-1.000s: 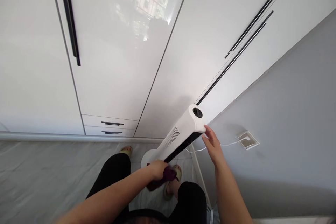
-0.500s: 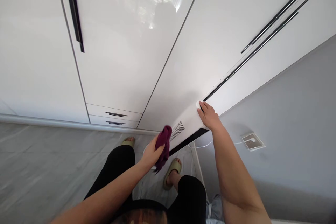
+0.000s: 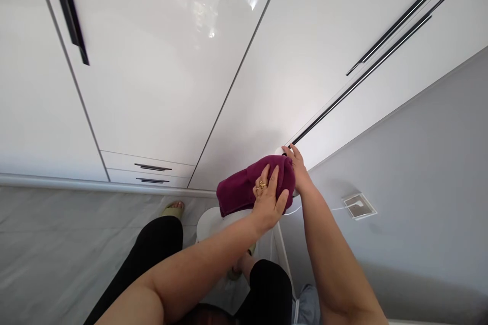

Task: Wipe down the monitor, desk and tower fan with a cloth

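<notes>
My left hand [image 3: 268, 202], a ring on one finger, presses a purple cloth [image 3: 236, 190] with its fingers spread over it. Spread out, the cloth lies against the front of a white tower-shaped appliance [image 3: 279, 151] and hides most of it, its vent slots included. My right hand [image 3: 298, 165] grips the top end of this appliance, thumb and fingers around the edge. A round white base [image 3: 208, 221] shows below the cloth, partly behind my left forearm.
Glossy white cabinet doors [image 3: 152, 86] with black handles stand ahead, above small drawers [image 3: 152, 173]. On the grey wall to the right, a socket [image 3: 359, 206] has a white cord plugged in. My slippered foot [image 3: 174, 209] rests on the grey tiled floor [image 3: 76, 254].
My left hand has moved right and up and spread the bunched cloth over the appliance's front, covering the vents. My right hand keeps its grip on the top. The view has shifted slightly.
</notes>
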Motion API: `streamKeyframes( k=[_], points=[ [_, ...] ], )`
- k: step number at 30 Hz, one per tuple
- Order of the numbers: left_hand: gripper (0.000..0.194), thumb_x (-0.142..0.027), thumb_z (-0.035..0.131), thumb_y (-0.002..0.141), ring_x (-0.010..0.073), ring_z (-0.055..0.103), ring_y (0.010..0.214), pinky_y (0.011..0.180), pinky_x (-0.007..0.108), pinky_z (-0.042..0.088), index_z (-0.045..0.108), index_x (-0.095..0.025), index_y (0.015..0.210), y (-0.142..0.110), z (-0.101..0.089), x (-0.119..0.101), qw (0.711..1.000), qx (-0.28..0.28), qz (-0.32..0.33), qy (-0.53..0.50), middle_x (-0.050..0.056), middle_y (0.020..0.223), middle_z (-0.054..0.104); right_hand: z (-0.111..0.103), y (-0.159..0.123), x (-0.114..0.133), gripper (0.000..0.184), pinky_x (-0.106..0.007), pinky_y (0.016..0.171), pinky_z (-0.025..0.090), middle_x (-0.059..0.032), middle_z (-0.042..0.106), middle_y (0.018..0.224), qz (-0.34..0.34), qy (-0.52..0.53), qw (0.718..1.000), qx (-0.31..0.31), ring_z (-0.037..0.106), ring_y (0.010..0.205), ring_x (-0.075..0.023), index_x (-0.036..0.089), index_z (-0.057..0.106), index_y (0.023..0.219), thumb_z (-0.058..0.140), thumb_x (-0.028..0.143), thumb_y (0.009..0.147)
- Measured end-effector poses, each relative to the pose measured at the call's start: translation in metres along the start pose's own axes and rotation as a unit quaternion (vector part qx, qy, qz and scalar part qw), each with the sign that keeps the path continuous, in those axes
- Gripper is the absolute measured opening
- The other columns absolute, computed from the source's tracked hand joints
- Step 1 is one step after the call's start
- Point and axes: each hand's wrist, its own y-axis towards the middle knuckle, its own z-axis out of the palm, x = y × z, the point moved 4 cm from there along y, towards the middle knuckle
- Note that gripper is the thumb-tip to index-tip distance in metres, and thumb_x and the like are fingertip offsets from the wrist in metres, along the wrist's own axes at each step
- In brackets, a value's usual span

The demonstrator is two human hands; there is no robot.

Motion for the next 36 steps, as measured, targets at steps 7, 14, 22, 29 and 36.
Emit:
streamKeyframes(
  k=[7, 14, 22, 29, 36],
  points=[
    [0.069, -0.046, 0.058, 0.101, 0.0422, 0.037, 0.156, 0.124, 0.065, 0.032, 0.046, -0.024, 0.165, -0.022, 0.031, 0.056, 0.997, 0.001, 0.004, 0.081, 0.018, 0.179, 0.027, -0.005, -0.005, 0.000, 0.062, -0.060, 0.129, 0.037, -0.0135, 0.049, 0.167, -0.004, 0.009, 1.000, -0.004, 0.037, 0.158, -0.0318, 0.023, 0.053, 0.158, 0.030, 0.052, 0.108],
    [0.075, -0.041, 0.061, 0.099, 0.0408, 0.029, 0.162, 0.132, 0.062, 0.027, 0.039, -0.014, 0.165, -0.058, 0.055, 0.146, 0.991, 0.002, -0.079, 0.104, 0.023, 0.175, 0.030, -0.008, -0.007, 0.001, 0.063, -0.062, 0.130, 0.036, -0.0116, 0.047, 0.169, 0.013, 0.013, 1.000, 0.011, 0.036, 0.159, -0.0330, 0.026, 0.052, 0.159, 0.033, 0.054, 0.106],
    [0.105, -0.044, 0.074, 0.086, 0.0385, 0.021, 0.167, 0.137, 0.045, 0.021, 0.021, -0.009, 0.170, -0.077, 0.065, 0.213, 0.954, 0.065, -0.262, 0.127, 0.024, 0.179, 0.021, -0.015, -0.008, 0.017, 0.075, -0.060, 0.132, 0.031, -0.0120, 0.039, 0.172, 0.039, 0.018, 0.998, 0.049, 0.030, 0.162, -0.0333, 0.026, 0.047, 0.161, 0.043, 0.070, 0.100],
    [0.099, -0.010, 0.063, 0.078, 0.0398, 0.050, 0.152, 0.129, 0.044, 0.036, 0.023, -0.001, 0.168, -0.083, 0.056, 0.221, 0.920, 0.070, -0.368, 0.114, 0.029, 0.155, 0.055, -0.023, -0.014, 0.036, 0.087, -0.062, 0.127, 0.037, -0.0121, 0.028, 0.177, 0.109, -0.024, 0.988, 0.111, 0.028, 0.163, -0.0362, 0.029, 0.036, 0.167, 0.056, 0.069, 0.093],
    [0.093, -0.005, 0.053, 0.082, 0.0310, 0.048, 0.154, 0.133, 0.042, 0.034, 0.026, -0.008, 0.171, -0.068, 0.053, 0.164, 0.954, 0.035, -0.292, 0.055, 0.021, 0.160, 0.055, -0.026, -0.029, 0.029, 0.082, -0.067, 0.127, 0.033, -0.0115, 0.027, 0.179, 0.105, -0.041, 0.989, 0.091, 0.023, 0.165, -0.0361, 0.030, 0.034, 0.168, 0.052, 0.064, 0.096]
  ],
)
